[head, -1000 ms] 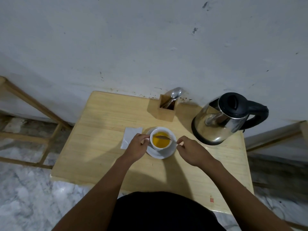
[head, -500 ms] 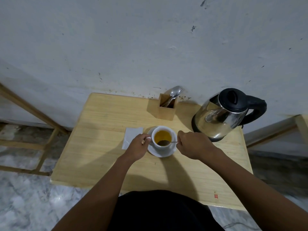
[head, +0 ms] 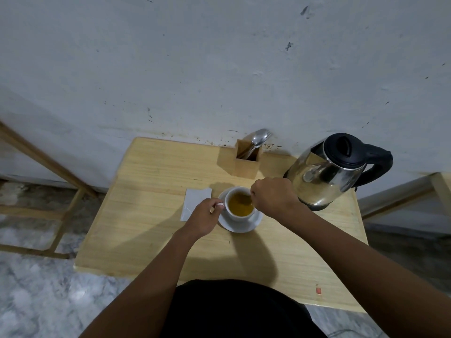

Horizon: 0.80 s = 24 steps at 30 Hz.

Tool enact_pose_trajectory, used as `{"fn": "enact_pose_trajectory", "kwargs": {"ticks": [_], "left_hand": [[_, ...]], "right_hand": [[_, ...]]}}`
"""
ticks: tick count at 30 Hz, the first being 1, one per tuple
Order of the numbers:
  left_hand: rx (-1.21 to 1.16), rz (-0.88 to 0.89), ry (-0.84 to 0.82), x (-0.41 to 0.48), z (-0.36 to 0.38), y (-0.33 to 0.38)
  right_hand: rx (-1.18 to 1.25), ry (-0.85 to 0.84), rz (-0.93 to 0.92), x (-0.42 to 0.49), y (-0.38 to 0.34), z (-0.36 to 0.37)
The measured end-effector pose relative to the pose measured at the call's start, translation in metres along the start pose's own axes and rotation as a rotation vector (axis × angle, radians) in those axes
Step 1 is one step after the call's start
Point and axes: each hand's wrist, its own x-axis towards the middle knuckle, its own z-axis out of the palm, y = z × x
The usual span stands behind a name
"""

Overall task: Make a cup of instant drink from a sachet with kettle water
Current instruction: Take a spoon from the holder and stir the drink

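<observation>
A white cup [head: 234,215] filled with amber drink stands on a white saucer [head: 238,225] in the middle of the wooden table [head: 151,215]. My left hand [head: 203,217] pinches the cup's handle at its left side. My right hand [head: 272,196] hovers over the cup's right rim, closed on a small spoon [head: 245,198] whose bowl dips in the liquid. A flat white sachet [head: 195,202] lies on the table left of the saucer, partly under my left hand. The steel kettle [head: 334,170] with black lid and handle stands at the right rear.
A wooden cutlery holder [head: 246,162] with a spoon sticking out stands against the wall behind the cup. The white wall runs along the table's far edge. Wooden frames stand to the left and right over the marble floor.
My right hand moved from the cup's right side to above its rim, carrying the spoon around inside the drink. My left hand stayed on the handle.
</observation>
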Motion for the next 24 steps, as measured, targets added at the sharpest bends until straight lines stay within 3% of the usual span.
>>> {"fn": "enact_pose_trajectory", "kwargs": {"ticks": [6,14,24], "left_hand": [[-0.015,-0.002,0.014,0.000,0.001,0.001],[-0.020,-0.009,0.022,-0.003,0.000,0.005],[-0.022,-0.018,0.020,-0.002,0.001,0.004]], "right_hand": [[0.110,-0.070,-0.016,-0.001,0.002,-0.003],[0.113,0.008,0.023,0.002,-0.003,0.005],[0.221,-0.103,0.037,-0.004,0.003,-0.001]]}}
